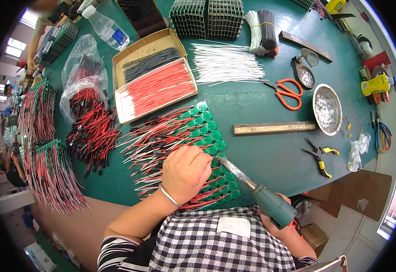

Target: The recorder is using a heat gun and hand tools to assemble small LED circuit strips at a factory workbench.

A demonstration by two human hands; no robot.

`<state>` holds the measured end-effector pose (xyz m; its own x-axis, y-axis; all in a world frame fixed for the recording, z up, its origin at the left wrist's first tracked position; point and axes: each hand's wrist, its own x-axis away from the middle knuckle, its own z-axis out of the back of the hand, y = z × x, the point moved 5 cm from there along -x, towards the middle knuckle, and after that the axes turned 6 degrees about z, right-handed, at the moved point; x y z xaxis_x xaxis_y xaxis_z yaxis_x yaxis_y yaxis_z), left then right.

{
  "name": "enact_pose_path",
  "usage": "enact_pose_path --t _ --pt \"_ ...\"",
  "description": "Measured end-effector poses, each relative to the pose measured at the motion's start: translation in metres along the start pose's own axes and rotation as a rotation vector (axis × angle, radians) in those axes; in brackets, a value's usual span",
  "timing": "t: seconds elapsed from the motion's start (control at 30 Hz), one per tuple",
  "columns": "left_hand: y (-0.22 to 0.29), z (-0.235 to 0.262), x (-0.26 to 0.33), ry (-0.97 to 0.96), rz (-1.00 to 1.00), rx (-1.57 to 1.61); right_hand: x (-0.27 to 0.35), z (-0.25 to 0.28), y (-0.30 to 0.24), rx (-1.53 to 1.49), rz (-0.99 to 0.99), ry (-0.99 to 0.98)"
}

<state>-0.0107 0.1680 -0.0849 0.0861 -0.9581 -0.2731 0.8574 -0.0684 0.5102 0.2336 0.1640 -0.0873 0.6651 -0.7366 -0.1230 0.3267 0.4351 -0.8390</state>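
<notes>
My right hand (275, 222) is closed round the green handle of a soldering iron (267, 199). The iron's metal tip reaches left onto a panel of small round green circuit boards (211, 124). Right beside that tip is my left hand (186, 174), its fingers pinched together over the panel; what they hold is hidden. Red, black and white wires (154, 140) fan out leftward from the boards, and some run under my left hand.
Left of the panel lie a heap of red-black wires (91, 136) and wired boards (55, 177). Beyond it are a box of red wires (161, 88) and white wires (227, 63). Rightward are a metal bar (275, 128), orange scissors (288, 93), a bowl (327, 110) and pliers (319, 157).
</notes>
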Motion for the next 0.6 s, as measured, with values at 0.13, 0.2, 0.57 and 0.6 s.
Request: enact_pose_path --t 0.13,0.2,0.57,0.6 --pt "0.001 0.001 -0.001 0.027 0.002 0.006 -0.003 0.002 -0.002 0.051 0.023 0.003" --pt "0.002 0.001 -0.002 0.031 -0.001 0.005 -0.001 0.003 -0.001 0.124 0.055 0.003" --pt "0.003 0.000 0.000 0.033 -0.012 -0.011 0.015 0.007 0.022 -0.543 -0.135 0.258" --pt "0.004 0.001 0.000 0.038 -0.015 -0.013 0.013 0.006 0.021 -0.589 -0.102 0.299"
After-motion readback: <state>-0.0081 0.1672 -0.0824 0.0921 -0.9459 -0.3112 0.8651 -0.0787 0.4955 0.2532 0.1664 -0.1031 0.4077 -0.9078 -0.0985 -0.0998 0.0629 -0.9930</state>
